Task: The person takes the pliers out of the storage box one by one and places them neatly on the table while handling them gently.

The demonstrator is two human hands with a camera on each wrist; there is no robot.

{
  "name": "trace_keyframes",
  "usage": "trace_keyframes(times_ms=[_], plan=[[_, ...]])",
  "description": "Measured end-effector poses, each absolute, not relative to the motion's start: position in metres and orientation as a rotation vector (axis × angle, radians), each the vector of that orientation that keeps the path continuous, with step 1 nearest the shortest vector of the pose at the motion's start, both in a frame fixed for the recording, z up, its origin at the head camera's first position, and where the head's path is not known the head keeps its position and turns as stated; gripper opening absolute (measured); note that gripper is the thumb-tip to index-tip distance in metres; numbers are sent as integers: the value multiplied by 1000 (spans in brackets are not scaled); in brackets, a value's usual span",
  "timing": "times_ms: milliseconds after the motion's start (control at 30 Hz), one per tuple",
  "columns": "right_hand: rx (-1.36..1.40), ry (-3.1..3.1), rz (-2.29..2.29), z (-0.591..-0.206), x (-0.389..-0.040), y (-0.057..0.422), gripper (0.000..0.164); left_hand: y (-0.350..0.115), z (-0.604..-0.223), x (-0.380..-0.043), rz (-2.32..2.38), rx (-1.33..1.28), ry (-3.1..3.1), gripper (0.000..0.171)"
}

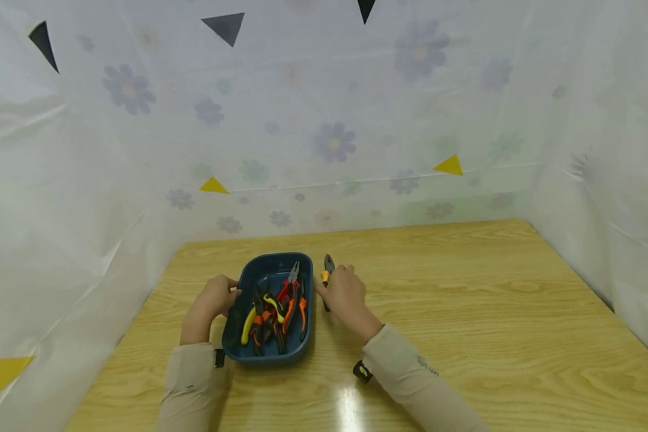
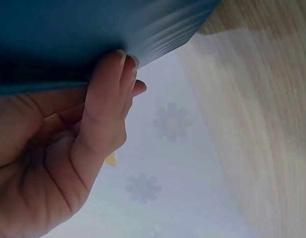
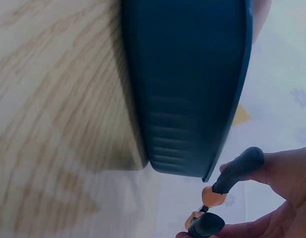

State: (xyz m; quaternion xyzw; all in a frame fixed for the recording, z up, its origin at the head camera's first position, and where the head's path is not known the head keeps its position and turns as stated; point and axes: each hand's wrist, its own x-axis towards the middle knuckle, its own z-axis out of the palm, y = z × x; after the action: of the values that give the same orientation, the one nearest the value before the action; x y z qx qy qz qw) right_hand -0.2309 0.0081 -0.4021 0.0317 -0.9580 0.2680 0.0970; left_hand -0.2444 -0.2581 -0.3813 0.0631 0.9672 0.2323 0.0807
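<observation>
One L hand at the L wall of the blue bin: to steady it well, imo light, even pressure & no tilt. Fingers bent, tips pressed on the bin's outer wall; thumb mostly hidden, but prob. a pinch at the rim. Inside the bin, a jumble of hand tools: yellow handle toward its L side, orange handles close by its R wall; exact no. can't be told, they overlap. Just R of the bin, nearer its far end: black & orange pliers, nose pointing away from the person. For these, best a firm hold on both handles w/ the nose clear of the bin's rim. R hand grips them, thumb on one handle, fingers on the other; handles spread apart, so fingers only part closed. Can't tell if the pliers touch the table beside the bin
</observation>
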Motion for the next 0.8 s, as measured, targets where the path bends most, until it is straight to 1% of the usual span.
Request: trace_keyframes(times_ms=[200,433,667,800], plan=[[119,-2926,792,-409,-235,12,35,-265,-382,-245,802,226,2879,36],[131,-2975,769,-412,-236,13,37,-266,-384,-246,913,196,2826,37],[136,-3020,754,-414,-236,12,42,-268,-385,-249,967,227,2837,34],[149,-3037,725,-416,-236,11,39,-270,-389,-250,1013,208,2836,34]])
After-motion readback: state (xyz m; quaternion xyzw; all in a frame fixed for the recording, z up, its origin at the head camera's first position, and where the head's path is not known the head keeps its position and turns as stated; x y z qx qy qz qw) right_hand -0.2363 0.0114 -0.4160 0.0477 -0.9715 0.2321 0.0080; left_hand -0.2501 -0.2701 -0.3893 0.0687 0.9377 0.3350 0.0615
